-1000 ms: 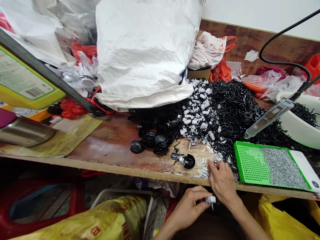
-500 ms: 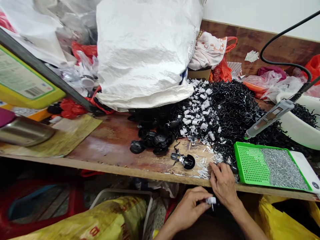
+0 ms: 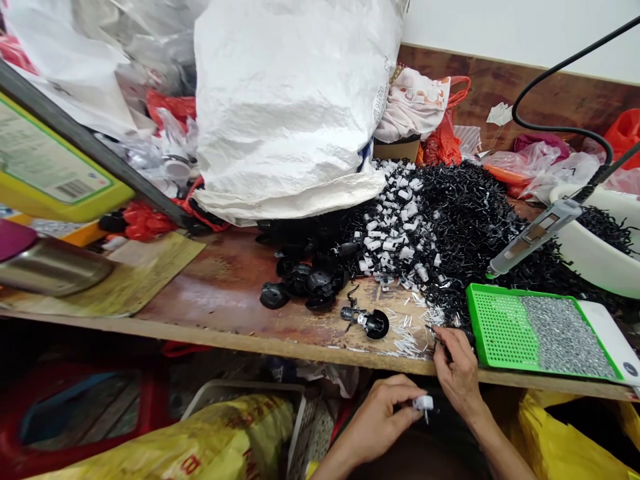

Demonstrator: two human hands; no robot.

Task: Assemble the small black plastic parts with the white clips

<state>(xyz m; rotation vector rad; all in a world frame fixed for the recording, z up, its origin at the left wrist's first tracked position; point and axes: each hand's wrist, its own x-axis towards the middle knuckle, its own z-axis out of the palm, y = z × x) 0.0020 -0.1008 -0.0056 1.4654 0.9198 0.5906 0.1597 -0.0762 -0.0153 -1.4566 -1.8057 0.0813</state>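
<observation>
Just below the front edge of the wooden worktop (image 3: 225,320), the left hand (image 3: 380,420) pinches a small white plastic clip (image 3: 423,403) between thumb and fingers. The right hand (image 3: 457,377) reaches over that edge, its fingers drawn narrow at the scattered pale pins (image 3: 410,340), though whether they hold one I cannot tell. Beyond that edge, a heap of black wire clips (image 3: 465,220) blocks the way to a white woven sack (image 3: 295,107), with a green perforated tray (image 3: 500,330) just beside the right hand and round black parts (image 3: 305,283) further left.
</observation>
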